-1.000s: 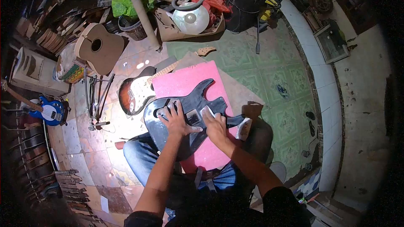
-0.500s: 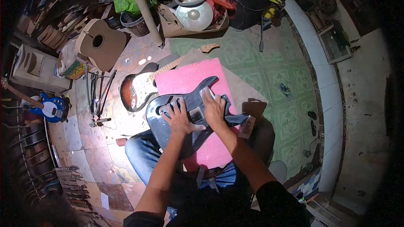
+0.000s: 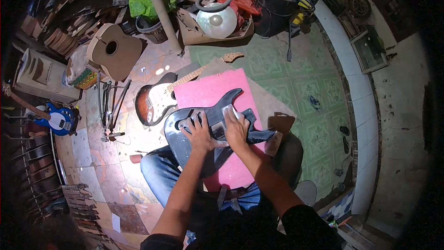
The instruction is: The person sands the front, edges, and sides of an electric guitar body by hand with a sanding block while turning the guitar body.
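Observation:
A dark guitar body (image 3: 178, 141) without strings lies tilted over a pink foam sheet (image 3: 203, 88) on my lap. My left hand (image 3: 200, 132) presses on its left part with the fingers spread, beside a dark cavity. My right hand (image 3: 236, 127) rests on the body near the upper horn and neck end, with a pale sanding sheet (image 3: 226, 110) under its fingers. Between the hands a square recess shows in the body. Just beyond the foam is a sunburst electric guitar (image 3: 152, 104) with a white pickguard.
An acoustic guitar body (image 3: 113, 51) and metal stand (image 3: 110, 109) are at the left, near a blue guitar (image 3: 59, 119). A cardboard box (image 3: 187, 30) holding a round glass lamp and a black bucket (image 3: 273, 9) stand at the back. A pole (image 3: 162, 11) slants down to the floor.
My right hand moved up over the body, then back down toward me. The left hand stays spread on the body. The whole view has shifted slightly.

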The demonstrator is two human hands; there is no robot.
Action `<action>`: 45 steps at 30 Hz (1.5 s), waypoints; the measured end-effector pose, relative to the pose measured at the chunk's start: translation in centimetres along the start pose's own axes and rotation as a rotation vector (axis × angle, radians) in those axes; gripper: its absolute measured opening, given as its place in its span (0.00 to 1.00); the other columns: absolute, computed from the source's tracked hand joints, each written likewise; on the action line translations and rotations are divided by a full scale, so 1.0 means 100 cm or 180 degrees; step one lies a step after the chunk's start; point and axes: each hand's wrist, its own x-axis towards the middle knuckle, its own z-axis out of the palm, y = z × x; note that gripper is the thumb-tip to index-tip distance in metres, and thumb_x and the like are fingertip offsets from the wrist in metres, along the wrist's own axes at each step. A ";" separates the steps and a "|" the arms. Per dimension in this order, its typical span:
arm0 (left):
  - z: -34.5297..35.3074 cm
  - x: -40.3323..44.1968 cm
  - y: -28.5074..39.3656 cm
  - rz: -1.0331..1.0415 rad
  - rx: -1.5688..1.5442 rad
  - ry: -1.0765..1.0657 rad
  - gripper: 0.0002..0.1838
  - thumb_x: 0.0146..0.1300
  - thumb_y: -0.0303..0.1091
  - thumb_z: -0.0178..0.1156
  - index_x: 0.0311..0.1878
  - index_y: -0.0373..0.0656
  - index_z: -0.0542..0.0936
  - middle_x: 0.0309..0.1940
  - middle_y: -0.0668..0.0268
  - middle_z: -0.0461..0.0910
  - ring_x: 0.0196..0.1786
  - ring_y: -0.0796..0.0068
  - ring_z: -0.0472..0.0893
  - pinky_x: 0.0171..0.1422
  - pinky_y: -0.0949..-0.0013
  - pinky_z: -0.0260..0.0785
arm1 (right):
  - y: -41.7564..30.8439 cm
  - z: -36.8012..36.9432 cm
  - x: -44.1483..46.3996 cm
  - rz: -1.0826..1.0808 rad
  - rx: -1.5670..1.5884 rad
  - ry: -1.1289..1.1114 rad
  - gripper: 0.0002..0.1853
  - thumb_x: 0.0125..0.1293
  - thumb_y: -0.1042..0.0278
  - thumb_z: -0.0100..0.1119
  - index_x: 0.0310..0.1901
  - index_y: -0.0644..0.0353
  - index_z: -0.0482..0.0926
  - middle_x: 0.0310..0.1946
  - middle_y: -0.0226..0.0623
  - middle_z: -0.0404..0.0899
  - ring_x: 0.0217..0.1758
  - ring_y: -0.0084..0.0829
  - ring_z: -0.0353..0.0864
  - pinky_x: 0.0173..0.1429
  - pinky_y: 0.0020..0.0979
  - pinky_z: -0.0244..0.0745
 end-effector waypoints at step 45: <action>-0.001 -0.005 -0.001 0.0008 -0.0077 0.0102 0.87 0.22 0.78 0.79 0.85 0.49 0.44 0.82 0.47 0.50 0.84 0.38 0.45 0.78 0.19 0.33 | 0.020 0.000 0.058 -0.0286 -0.0757 -0.0071 0.25 0.66 0.71 0.53 0.65 0.53 0.80 0.71 0.35 0.75 0.51 0.43 0.75 0.55 0.45 0.66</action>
